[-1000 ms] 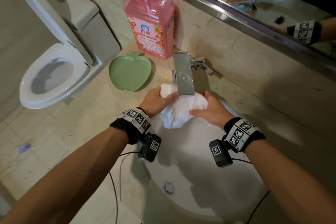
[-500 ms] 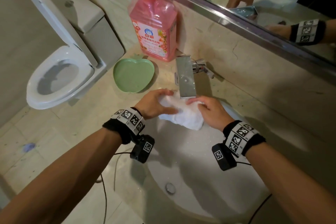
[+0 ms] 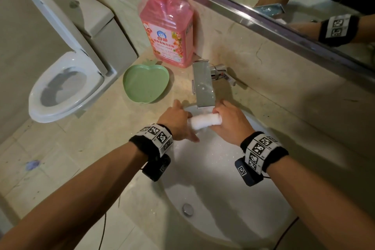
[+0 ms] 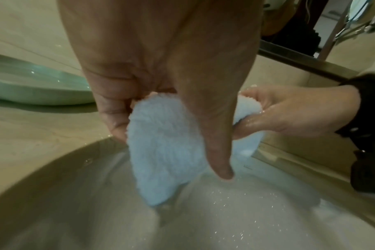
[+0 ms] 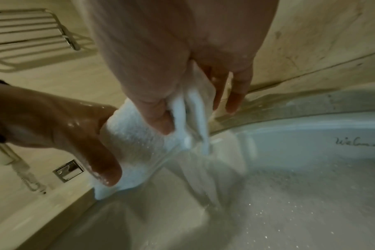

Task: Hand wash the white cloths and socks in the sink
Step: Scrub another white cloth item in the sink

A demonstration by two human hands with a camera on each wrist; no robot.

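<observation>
1. Gripping one end each, the left hand (image 3: 178, 122) and the right hand (image 3: 229, 122) are holding a rolled white cloth (image 3: 205, 121) level between them, over the back edge of the sink (image 3: 233, 219).
2. The left fingers (image 4: 116, 115) are curling round the cloth's left end, with the thumb (image 4: 216, 148) lying down across its front.
3. The right fingers (image 5: 158, 115) are clamping the other end, and the wet fabric is bunching out between them.
4. Water is running from the square chrome faucet (image 3: 203, 85) straight above the cloth and is streaming off it into the basin, which is speckled with droplets.
5. A drain plug (image 3: 187, 209) is sitting at the sink's near side.
6. On the counter (image 3: 101, 148), at its back left corner, a pink detergent bottle (image 3: 168, 32) is standing against the wall, with a green apple-shaped dish (image 3: 146, 83) lying just in front of it, left of the faucet.
7. A toilet (image 3: 65, 87) with its lid raised is standing beyond the counter's left edge.
</observation>
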